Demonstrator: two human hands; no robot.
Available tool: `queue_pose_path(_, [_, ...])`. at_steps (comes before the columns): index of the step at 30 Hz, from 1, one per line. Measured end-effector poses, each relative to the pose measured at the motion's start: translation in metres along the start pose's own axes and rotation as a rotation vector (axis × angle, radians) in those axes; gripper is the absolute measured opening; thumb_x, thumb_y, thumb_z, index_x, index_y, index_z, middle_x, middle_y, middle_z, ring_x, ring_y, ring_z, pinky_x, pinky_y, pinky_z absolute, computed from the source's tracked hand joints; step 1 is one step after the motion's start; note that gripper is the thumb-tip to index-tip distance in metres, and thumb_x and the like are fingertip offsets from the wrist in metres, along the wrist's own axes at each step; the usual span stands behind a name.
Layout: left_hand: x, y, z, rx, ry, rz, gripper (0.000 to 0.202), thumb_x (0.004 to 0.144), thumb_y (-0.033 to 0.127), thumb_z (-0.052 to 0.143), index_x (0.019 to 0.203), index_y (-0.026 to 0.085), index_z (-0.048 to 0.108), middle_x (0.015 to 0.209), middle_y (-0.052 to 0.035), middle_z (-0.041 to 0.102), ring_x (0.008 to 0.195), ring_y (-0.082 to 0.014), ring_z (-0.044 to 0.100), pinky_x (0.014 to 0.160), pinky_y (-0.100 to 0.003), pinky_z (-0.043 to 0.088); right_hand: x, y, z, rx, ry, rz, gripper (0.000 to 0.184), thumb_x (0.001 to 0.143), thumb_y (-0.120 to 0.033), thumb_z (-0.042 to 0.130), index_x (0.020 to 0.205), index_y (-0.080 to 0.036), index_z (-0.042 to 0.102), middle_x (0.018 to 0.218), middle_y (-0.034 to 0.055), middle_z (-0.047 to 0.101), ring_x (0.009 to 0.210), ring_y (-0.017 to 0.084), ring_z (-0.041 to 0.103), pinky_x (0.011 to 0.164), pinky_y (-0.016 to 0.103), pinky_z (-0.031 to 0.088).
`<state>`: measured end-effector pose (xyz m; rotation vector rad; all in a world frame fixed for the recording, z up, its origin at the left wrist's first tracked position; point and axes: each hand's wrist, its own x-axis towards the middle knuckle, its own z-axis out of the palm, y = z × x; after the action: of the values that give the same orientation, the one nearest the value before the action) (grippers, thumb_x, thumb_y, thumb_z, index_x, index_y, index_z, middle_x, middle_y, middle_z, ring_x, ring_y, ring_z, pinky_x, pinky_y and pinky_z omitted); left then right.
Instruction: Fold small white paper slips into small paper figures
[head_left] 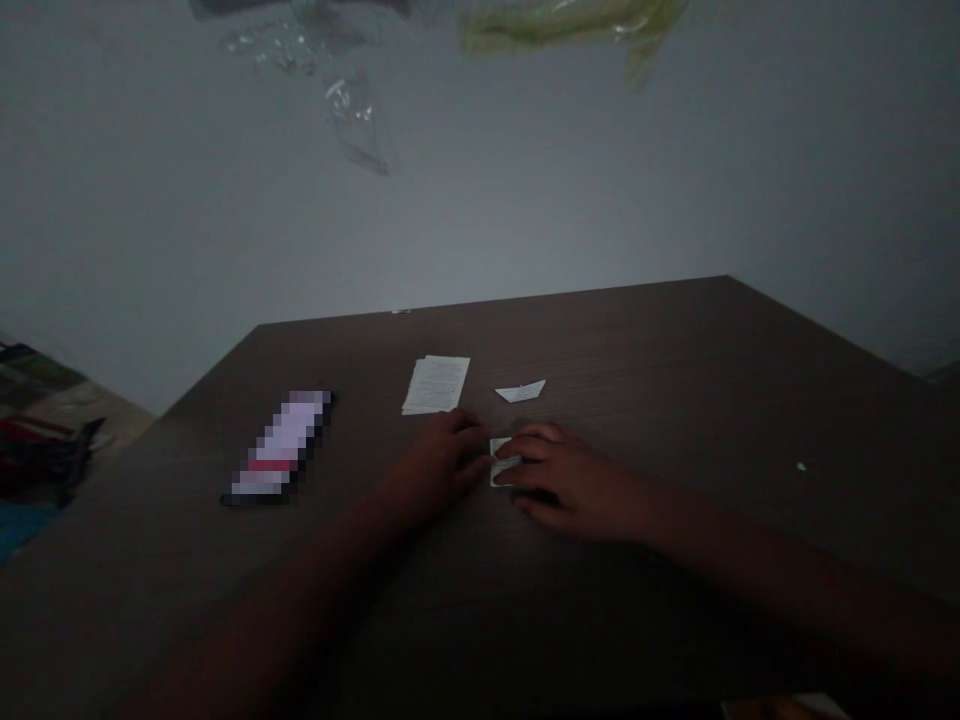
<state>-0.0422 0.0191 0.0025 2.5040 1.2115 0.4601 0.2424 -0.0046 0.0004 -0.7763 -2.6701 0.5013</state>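
Note:
A small piece of white paper (496, 479), with fold lines or edges partly showing, lies flat on the brown table. My right hand (570, 478) rests on it with the fingers spread, hiding its right part. At the paper's left edge is my left hand (448, 462), its fingers slightly bent and apart; whether they touch the paper I cannot tell. Just beyond my hands sits a little folded paper boat (521, 392). A stack of printed paper sheets (437, 384) lies past my left fingers.
To the left lies a phone (283, 445) with a blurred-out screen. A tiny white scrap (802, 466) is on the right side of the table (675, 370). A pale wall (525, 200) rises behind, with plastic bags hanging at the top. Dark items sit beyond the table's left edge.

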Motion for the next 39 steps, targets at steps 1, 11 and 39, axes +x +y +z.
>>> queue_pose_path(1, [0.0,-0.001,0.001,0.0,-0.001,0.001,0.029,0.11,0.026,0.074,0.137,0.025,0.084,0.151,-0.0136,0.076,0.14,-0.0348,0.074,0.126,-0.057,0.063,0.0,0.0,0.0,0.002,0.006,-0.005,0.036,0.114,-0.027,0.077,0.149,-0.027,0.085,0.164,0.014,0.077,0.158,0.038,0.062,0.133,0.066,0.052])
queue_pose_path(11, [0.003,0.007,0.003,-0.003,0.007,-0.07,0.024,0.108,0.023,0.077,0.131,0.021,0.085,0.149,-0.0147,0.075,0.14,-0.0359,0.073,0.128,-0.055,0.06,0.0,0.001,0.005,0.004,0.057,-0.003,0.045,0.116,-0.026,0.075,0.161,-0.024,0.076,0.162,0.0155,0.078,0.159,0.036,0.064,0.134,0.062,0.052])
queue_pose_path(39, [0.001,0.009,-0.003,0.017,-0.019,-0.046,0.036,0.105,0.027,0.082,0.141,0.022,0.079,0.141,-0.0144,0.075,0.133,-0.0357,0.073,0.123,-0.056,0.062,0.002,0.015,0.014,-0.046,0.135,-0.046,0.029,0.12,-0.026,0.072,0.145,-0.026,0.087,0.142,0.0124,0.087,0.14,0.031,0.076,0.124,0.054,0.06])
